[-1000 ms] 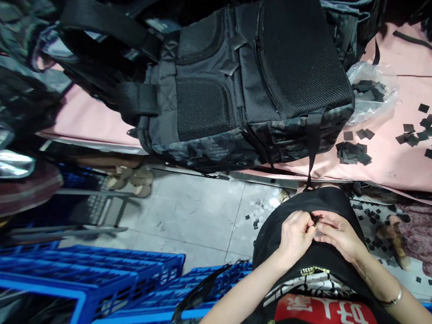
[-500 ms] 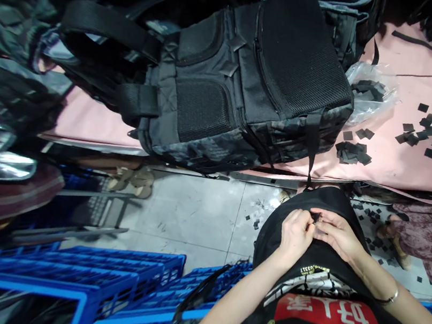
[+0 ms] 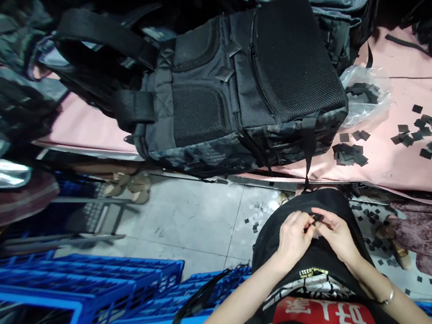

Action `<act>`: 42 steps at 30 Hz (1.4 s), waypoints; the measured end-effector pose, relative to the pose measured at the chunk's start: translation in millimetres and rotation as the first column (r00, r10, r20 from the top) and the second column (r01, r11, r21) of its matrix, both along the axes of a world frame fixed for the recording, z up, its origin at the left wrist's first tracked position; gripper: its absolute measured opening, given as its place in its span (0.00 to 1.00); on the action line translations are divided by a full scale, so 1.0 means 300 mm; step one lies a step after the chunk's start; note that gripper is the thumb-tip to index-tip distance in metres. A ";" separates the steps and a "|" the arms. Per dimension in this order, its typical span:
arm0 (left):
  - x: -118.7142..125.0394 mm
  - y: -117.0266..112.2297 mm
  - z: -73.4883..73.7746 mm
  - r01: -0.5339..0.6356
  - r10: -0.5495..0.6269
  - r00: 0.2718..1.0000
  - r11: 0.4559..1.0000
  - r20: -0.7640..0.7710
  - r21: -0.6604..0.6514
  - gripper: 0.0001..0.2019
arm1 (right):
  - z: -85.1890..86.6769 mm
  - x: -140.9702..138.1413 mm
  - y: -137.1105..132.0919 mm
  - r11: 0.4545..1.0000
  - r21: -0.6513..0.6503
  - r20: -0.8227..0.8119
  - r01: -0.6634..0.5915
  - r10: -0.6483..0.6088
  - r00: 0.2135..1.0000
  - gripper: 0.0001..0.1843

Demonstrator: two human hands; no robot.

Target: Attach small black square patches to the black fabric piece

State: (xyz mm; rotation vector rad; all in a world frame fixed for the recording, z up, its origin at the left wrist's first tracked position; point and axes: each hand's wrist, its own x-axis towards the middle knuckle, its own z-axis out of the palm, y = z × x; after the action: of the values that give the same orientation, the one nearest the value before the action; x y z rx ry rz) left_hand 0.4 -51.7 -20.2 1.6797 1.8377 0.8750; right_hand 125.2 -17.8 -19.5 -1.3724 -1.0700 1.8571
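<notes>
Over my lap, my left hand [image 3: 295, 234] and my right hand [image 3: 335, 234] meet fingertip to fingertip. Between them is a small black square piece [image 3: 316, 218], pinched by the fingers of both hands and partly hidden by them. Something pale and thin shows just below it, too small to make out. A black backpack [image 3: 209, 101] with mesh back padding lies on the pink-covered table in front of me, its straps to the left. Two small black squares [image 3: 224, 74] rest on its back panel. The backpack's loose strap [image 3: 309, 157] hangs towards my knees.
Loose black squares [image 3: 350, 154] lie on the pink table [image 3: 409, 172] beside a clear plastic bag [image 3: 360, 105] of similar pieces. Blue crates [image 3: 134, 274] stand at my left. Scraps litter the floor [image 3: 191, 218]. A person's patterned clothing [image 3: 428, 237] shows at the right.
The view has shifted slightly. My fingers have moved a little around the small black square, and my right fingers are more bent. The backpack has stayed in place.
</notes>
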 end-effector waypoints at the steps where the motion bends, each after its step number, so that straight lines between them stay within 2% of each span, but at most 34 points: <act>1: -0.003 0.000 0.005 0.011 -0.010 1.000 1.000 0.030 -0.018 0.04 | -0.005 0.005 0.001 1.000 0.008 0.011 -0.002 0.002 1.000 0.22; 5: -0.014 -0.002 0.007 0.031 -0.028 0.994 0.999 0.107 -0.025 0.05 | -0.004 0.023 0.010 0.998 -0.003 -0.001 -0.057 0.057 0.998 0.26; 10: -0.021 0.001 0.014 -0.012 0.017 0.987 1.000 0.163 -0.026 0.07 | 0.025 0.040 0.030 0.985 0.039 -0.019 -0.170 0.171 0.985 0.27; 13: -0.021 0.003 0.026 -0.031 0.040 0.979 0.998 0.200 -0.047 0.08 | 0.029 0.042 0.034 0.989 0.016 -0.023 -0.144 0.144 0.989 0.26; 17: -0.020 0.007 0.027 -0.065 0.084 0.938 0.996 0.337 -0.066 0.07 | 0.015 0.038 0.028 0.997 -0.015 -0.036 -0.082 0.081 0.996 0.24; 22: -0.021 0.010 0.016 -0.070 0.119 0.889 0.990 0.443 -0.125 0.07 | 0.002 0.036 0.019 0.994 0.015 0.006 -0.111 0.111 0.994 0.22; 31: -0.017 0.012 0.011 -0.147 0.172 0.915 0.984 0.364 -0.097 0.07 | 0.015 0.026 0.018 0.983 0.020 0.025 -0.181 0.180 0.983 0.22; 36: -0.019 0.010 0.002 -0.152 0.171 0.940 0.985 0.294 -0.087 0.09 | 0.041 0.017 0.025 0.980 -0.083 -0.065 -0.179 0.174 0.983 0.24; 42: -0.015 0.007 -0.002 -0.176 0.183 0.957 0.983 0.227 -0.049 0.10 | 0.057 0.005 0.025 0.978 -0.169 -0.141 -0.122 0.099 0.985 0.23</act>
State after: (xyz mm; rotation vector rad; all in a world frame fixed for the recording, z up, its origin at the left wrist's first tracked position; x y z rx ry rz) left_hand -4.2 -49.4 -20.8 1.3455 1.8514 1.0654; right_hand 126.8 -10.4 -2.3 -1.2884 -0.9503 2.1368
